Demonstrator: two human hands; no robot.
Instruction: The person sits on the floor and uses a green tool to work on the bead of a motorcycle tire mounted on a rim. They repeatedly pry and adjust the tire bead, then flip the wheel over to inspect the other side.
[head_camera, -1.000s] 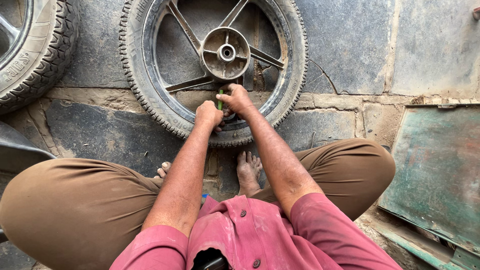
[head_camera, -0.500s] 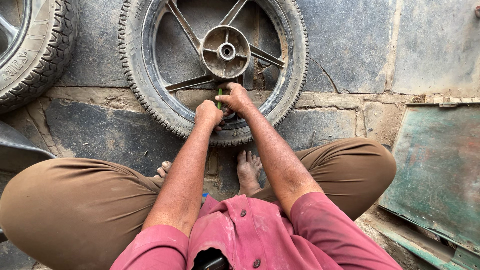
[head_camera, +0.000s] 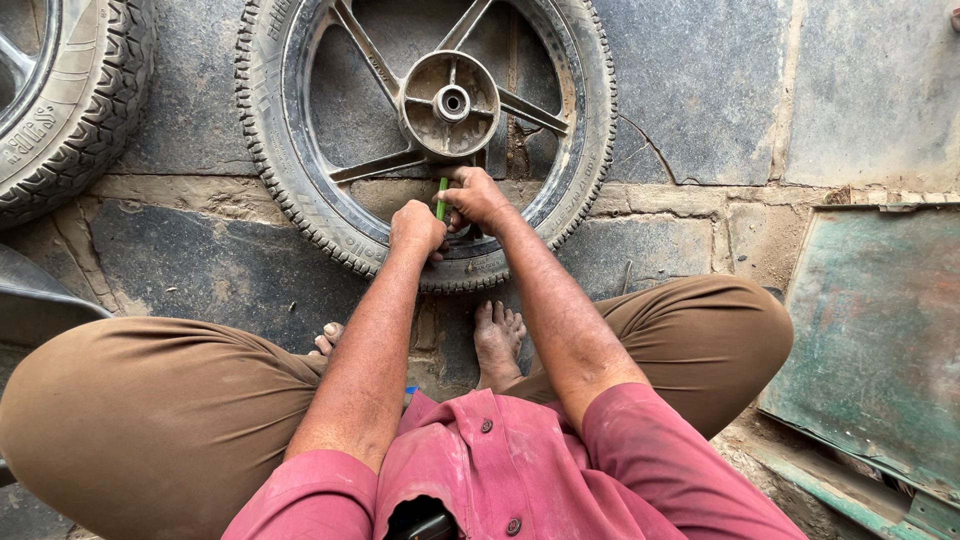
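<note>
A head-down view is given of a person squatting barefoot on a stone floor (head_camera: 700, 90), with brown trousers and a red shirt filling the bottom of the frame. A wheel (head_camera: 425, 140) with a black tyre and grey spokes is laid flat at the upper centre of the frame. Both hands are brought together at its lower rim, just below the hub (head_camera: 452, 103). The left hand (head_camera: 417, 226) is clenched, knuckles up, against the tyre's inner edge; what it grips is hidden. The right hand (head_camera: 478, 197) is closed around a thin green tool (head_camera: 441, 198), which is held upright between the two hands and pressed at the rim. A second tyre (head_camera: 65, 95) is partly seen in the upper left corner. A worn green metal sheet (head_camera: 880, 340) is laid on the floor at the right edge. Bare toes (head_camera: 497, 335) are seen between the forearms, below the wheel.
</note>
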